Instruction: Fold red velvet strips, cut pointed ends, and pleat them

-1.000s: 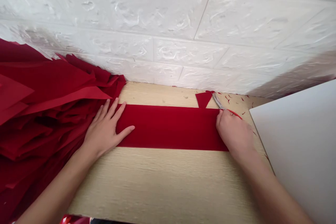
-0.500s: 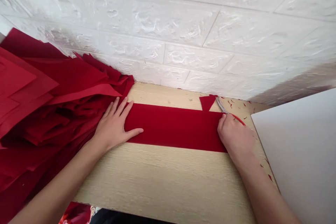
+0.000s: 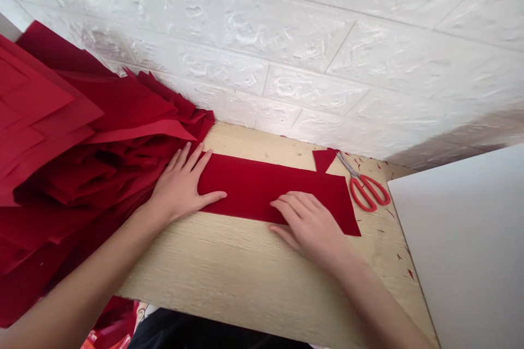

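Observation:
A long dark red strip, of fabric or paper, lies flat on the pale wooden table. My left hand rests on its left end with fingers spread and thumb stretched out. Over the front edge of the strip, right of its middle, is my right hand; its fingers are loosely bent and the thumb stands apart, with nothing seen between them. Red-handled scissors lie beyond the strip's right end, untouched. A small red triangular scrap sits behind the strip, near the scissor tips.
A big heap of red sheets fills the left side. Behind the table stands a white brick-patterned wall. A white panel borders the right edge, where tiny red snippets are scattered.
My right hand has moved left from the scissors and the strip's right end to the strip's front edge. The left hand stays on the strip. The view has shifted slightly.

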Demonstrator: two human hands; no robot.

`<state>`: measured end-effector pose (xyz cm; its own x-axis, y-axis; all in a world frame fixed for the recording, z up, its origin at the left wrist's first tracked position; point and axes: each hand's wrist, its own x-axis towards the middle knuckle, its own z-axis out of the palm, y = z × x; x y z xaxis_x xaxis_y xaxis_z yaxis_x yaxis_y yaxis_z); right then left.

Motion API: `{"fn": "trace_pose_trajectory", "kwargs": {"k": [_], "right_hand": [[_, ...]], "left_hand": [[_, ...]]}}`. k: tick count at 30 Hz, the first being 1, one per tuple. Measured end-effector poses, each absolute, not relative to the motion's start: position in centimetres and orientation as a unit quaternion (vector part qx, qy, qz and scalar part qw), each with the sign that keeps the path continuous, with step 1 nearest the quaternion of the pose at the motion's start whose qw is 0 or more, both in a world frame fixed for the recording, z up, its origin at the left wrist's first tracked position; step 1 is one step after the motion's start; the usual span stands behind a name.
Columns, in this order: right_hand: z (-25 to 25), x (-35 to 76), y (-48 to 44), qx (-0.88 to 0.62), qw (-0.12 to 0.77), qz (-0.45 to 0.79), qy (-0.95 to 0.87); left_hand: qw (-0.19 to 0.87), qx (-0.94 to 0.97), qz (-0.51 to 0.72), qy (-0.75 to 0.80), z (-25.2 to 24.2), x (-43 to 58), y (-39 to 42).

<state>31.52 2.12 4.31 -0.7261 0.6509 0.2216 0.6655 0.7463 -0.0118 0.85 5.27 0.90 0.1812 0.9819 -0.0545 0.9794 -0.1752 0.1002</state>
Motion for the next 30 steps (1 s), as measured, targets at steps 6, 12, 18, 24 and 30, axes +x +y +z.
{"fn": "trace_pose_trajectory", "kwargs": {"k": [6, 12, 18, 24, 30], "right_hand": [[2.7, 31.0, 1.9, -0.273, 0.126, -0.133, -0.944], [2.2, 30.6, 2.1, -0.317, 0.153, -0.144, -0.925], [3.5, 29.9, 2.4, -0.410, 0.118, -0.024, -0.904], [4.8, 30.6, 0.3, -0.435, 0.093, 0.041, -0.895], [3.7, 31.5, -0.2, -0.413, 0.096, -0.033, -0.905]], "left_hand": [[0.060, 0.767, 0.012, 0.639, 1.0, 0.9, 5.2], [0.047, 0.776, 0.043, 0.627, 0.8, 0.8, 5.0], [-0.094, 0.861, 0.166, 0.472, 1.7, 0.8, 3.7], [-0.021, 0.917, 0.104, 0.385, 2.1, -0.2, 0.8], [-0.047, 0.909, 0.077, 0.407, 1.5, -1.8, 0.6]]}}
